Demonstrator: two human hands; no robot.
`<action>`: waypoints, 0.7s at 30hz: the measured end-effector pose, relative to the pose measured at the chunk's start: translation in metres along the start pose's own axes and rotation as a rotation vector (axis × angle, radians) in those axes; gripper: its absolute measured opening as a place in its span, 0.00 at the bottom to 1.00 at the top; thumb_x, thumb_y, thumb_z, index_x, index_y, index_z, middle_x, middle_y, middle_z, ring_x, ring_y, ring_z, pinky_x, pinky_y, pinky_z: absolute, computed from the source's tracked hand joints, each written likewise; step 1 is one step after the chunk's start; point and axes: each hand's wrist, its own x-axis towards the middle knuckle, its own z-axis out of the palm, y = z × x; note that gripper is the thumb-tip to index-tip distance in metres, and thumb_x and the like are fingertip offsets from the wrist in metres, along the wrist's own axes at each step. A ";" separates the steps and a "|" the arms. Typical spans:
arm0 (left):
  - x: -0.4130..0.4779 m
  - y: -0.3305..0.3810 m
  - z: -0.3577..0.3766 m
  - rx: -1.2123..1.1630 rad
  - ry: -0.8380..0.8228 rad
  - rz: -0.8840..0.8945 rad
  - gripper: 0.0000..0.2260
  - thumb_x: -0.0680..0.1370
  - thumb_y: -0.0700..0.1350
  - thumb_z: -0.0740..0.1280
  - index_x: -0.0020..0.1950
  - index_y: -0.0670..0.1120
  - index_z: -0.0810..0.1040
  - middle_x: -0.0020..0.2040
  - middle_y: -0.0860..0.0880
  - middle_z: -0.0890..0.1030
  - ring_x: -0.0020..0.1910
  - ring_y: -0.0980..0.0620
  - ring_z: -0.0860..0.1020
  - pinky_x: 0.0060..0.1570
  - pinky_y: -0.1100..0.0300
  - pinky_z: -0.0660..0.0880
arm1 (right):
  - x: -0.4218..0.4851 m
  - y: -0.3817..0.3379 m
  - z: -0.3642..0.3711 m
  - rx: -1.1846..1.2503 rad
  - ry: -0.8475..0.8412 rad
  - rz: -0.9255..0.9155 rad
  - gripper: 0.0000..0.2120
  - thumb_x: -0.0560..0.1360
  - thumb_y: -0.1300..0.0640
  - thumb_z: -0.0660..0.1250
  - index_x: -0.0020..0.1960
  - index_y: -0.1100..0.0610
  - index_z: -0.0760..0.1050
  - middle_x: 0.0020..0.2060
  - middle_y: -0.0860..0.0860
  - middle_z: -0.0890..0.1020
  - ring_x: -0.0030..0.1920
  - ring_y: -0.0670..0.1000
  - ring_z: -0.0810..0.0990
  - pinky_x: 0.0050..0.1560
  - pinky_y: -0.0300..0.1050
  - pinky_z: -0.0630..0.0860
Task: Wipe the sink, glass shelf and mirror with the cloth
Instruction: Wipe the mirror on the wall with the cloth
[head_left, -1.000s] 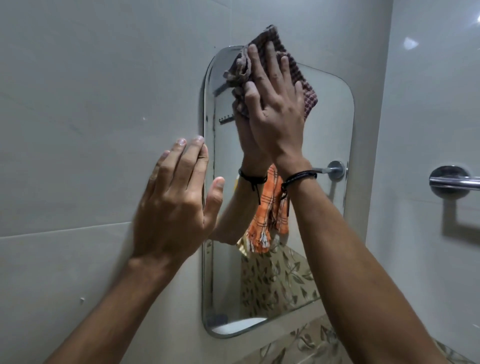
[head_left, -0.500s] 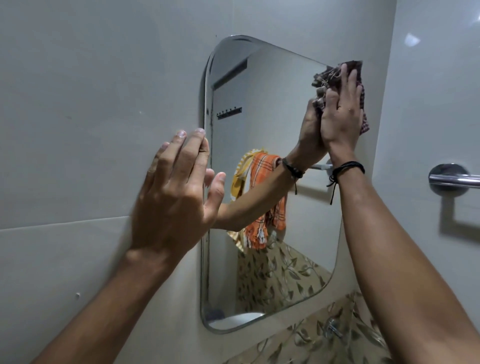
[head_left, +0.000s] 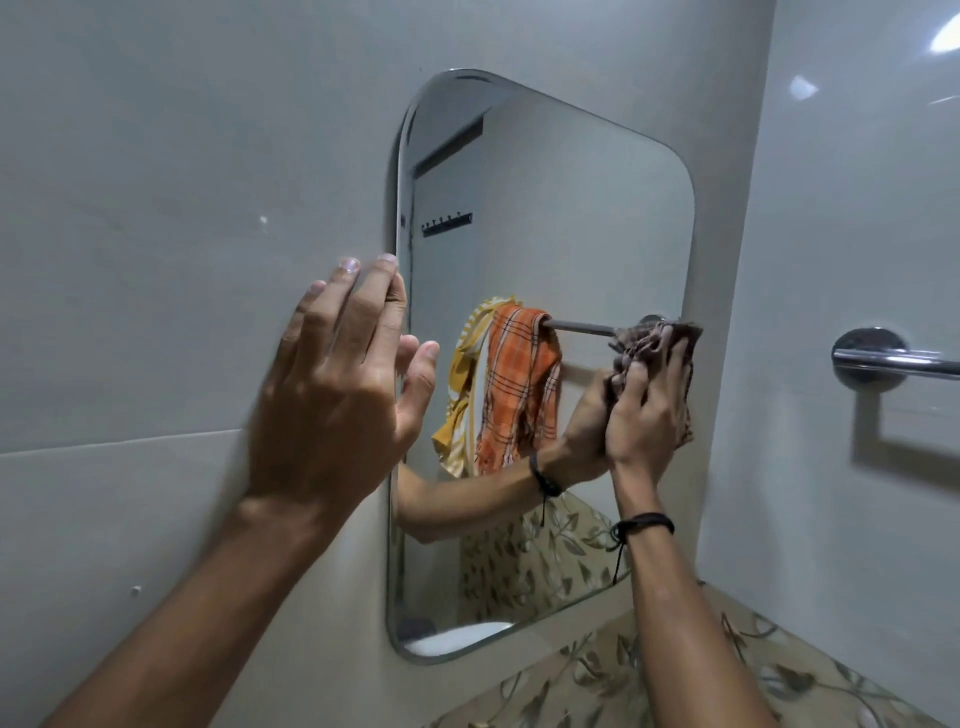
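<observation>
A rounded rectangular mirror (head_left: 561, 218) hangs on the grey tiled wall. My right hand (head_left: 647, 415) presses a bunched brownish checked cloth (head_left: 675, 338) flat against the mirror's right edge, about halfway down. My left hand (head_left: 337, 384) rests open on the wall tile just left of the mirror, its fingers spread and its thumb at the mirror's left rim. The sink and the glass shelf are out of view; only a white sliver shows reflected at the mirror's bottom.
A chrome towel bar (head_left: 883, 358) sticks out of the right-hand wall near the mirror. Leaf-patterned tiles (head_left: 649, 675) run below the mirror. The mirror reflects orange and yellow checked towels on a bar and my own arm.
My right hand has swept the cloth from the mirror's top left across to its top right, then down the right edge to mid-height. My left hand has stayed on the wall.
</observation>
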 end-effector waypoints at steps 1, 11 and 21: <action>0.000 0.000 0.000 0.001 0.001 0.000 0.23 0.86 0.50 0.58 0.74 0.35 0.71 0.75 0.41 0.72 0.73 0.38 0.70 0.76 0.45 0.64 | -0.004 0.001 0.000 -0.008 -0.001 0.007 0.30 0.79 0.39 0.48 0.80 0.45 0.57 0.80 0.46 0.58 0.80 0.51 0.58 0.77 0.56 0.59; 0.000 0.001 0.000 -0.006 0.001 -0.003 0.22 0.86 0.49 0.56 0.74 0.36 0.72 0.75 0.42 0.72 0.73 0.39 0.70 0.75 0.45 0.64 | -0.008 -0.117 0.023 -0.044 -0.104 -0.348 0.28 0.81 0.44 0.49 0.81 0.43 0.54 0.81 0.46 0.54 0.81 0.52 0.51 0.79 0.62 0.44; 0.000 0.002 -0.003 -0.035 -0.014 -0.019 0.24 0.87 0.52 0.53 0.75 0.37 0.71 0.76 0.42 0.71 0.74 0.40 0.69 0.75 0.45 0.64 | -0.061 -0.046 0.002 -0.131 -0.162 -0.652 0.25 0.81 0.48 0.55 0.78 0.48 0.61 0.79 0.52 0.62 0.80 0.55 0.57 0.75 0.67 0.57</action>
